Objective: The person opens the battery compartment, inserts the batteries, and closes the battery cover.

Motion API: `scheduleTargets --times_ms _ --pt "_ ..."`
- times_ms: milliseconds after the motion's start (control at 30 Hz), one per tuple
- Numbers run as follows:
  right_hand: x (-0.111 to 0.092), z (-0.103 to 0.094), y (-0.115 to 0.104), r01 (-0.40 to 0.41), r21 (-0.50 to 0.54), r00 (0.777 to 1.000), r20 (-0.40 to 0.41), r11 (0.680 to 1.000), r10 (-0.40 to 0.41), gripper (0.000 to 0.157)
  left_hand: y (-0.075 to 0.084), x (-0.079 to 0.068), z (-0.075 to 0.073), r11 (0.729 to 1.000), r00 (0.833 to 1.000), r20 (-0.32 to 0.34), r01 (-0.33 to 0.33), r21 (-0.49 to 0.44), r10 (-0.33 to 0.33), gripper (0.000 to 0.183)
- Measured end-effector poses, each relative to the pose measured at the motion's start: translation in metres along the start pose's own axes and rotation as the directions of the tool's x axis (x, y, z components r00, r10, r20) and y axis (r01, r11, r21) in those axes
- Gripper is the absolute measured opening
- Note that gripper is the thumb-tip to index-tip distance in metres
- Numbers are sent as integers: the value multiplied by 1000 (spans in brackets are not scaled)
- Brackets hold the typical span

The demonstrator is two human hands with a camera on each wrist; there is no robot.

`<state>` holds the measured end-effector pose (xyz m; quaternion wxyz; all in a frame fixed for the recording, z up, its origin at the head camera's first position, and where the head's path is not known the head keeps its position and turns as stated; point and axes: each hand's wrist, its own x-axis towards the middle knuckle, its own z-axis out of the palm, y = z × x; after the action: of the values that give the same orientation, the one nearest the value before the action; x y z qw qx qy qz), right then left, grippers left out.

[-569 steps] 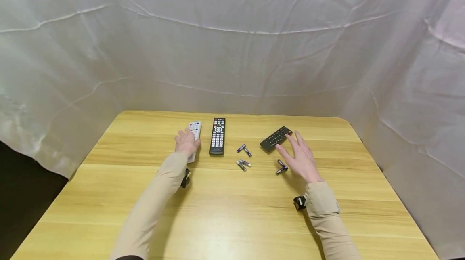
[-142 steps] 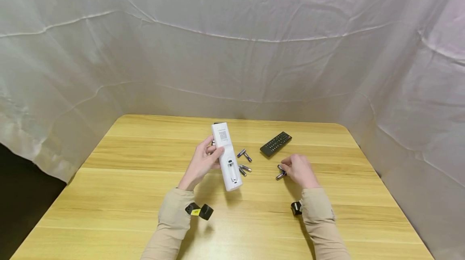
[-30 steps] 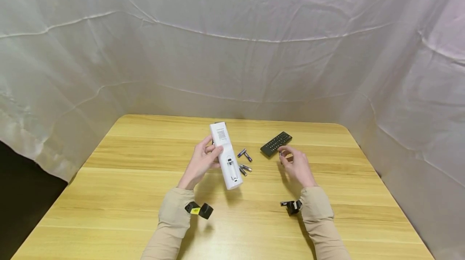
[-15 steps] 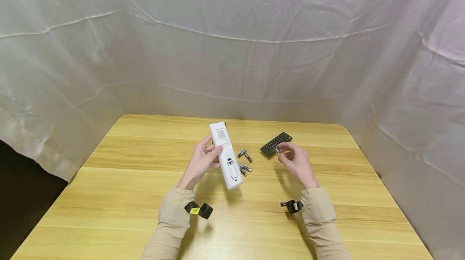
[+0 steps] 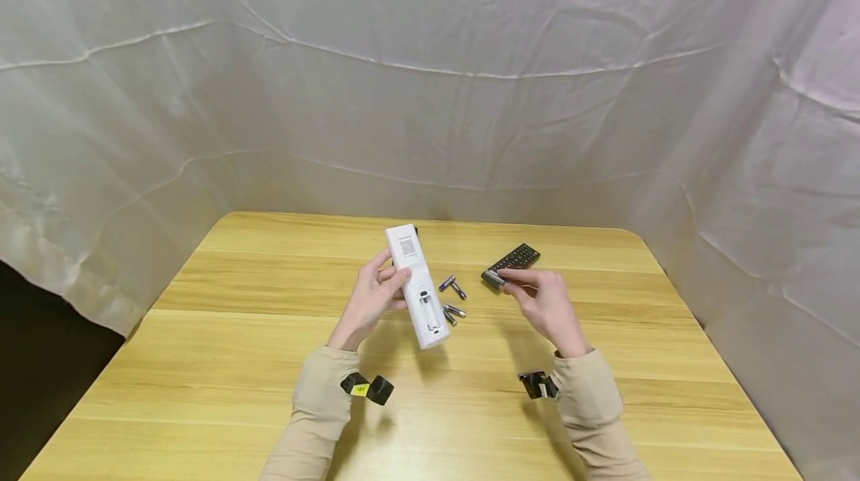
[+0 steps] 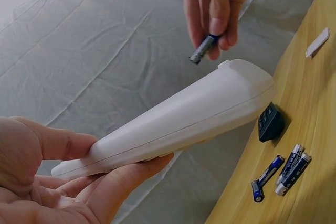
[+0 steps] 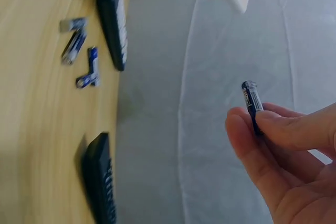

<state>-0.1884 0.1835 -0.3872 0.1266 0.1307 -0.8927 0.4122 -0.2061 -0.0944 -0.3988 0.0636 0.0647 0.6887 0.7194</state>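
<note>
In the head view, my left hand [image 5: 368, 296] grips a white remote control [image 5: 410, 261], thumb on its back. That back faces up, with its battery compartment [image 5: 430, 313] uncovered and no battery showing in it. The fingers and thumb of my right hand [image 5: 547, 305] pinch a small AAA-type battery [image 5: 495, 277], held to the right of the white remote. The right wrist view shows this battery [image 7: 252, 100] with one end sticking out past the fingertips. Seen from the left wrist, the battery [image 6: 203, 50] is just beyond the white remote's end.
Several loose batteries [image 5: 452, 287] lie on the wooden table [image 5: 235, 361] between the hands. A black remote [image 5: 512, 261] lies behind the right hand; another black remote [image 7: 113, 22] is mostly hidden behind the white one in the head view. A small white piece [image 6: 317, 43] lies on the table.
My right hand has lifted the battery from the table and brought it leftward, turning it between its fingers. Earlier, my left hand picked up the white remote and turned it over; lately it stays nearly still.
</note>
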Motion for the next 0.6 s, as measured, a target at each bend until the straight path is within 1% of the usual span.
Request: scheduleTargets --times_ms 100,167,233,300,433,600 --pt "-4 2 -10 42 43 999 -18 998 -41 22 0 0 0 1000 1000 1 2 -9 -2 55" --pt "-6 5 -17 96 61 995 -34 994 -94 20 0 0 0 1000 1000 1 4 -19 -4 55" --pt "-9 8 -23 161 49 986 -54 986 -158 19 1 0 0 1000 1000 -4 6 -29 -6 55" --pt "-11 11 -27 228 23 972 -68 974 -226 17 1 0 1 999 1000 -12 8 -40 -9 54" --pt "-14 18 -34 341 -37 936 -76 939 -343 15 1 0 1 998 1000 -27 13 -60 -15 55" --pt "-17 28 -39 426 -28 904 -41 905 -426 16 1 0 2 997 999 -34 15 -74 -17 56"
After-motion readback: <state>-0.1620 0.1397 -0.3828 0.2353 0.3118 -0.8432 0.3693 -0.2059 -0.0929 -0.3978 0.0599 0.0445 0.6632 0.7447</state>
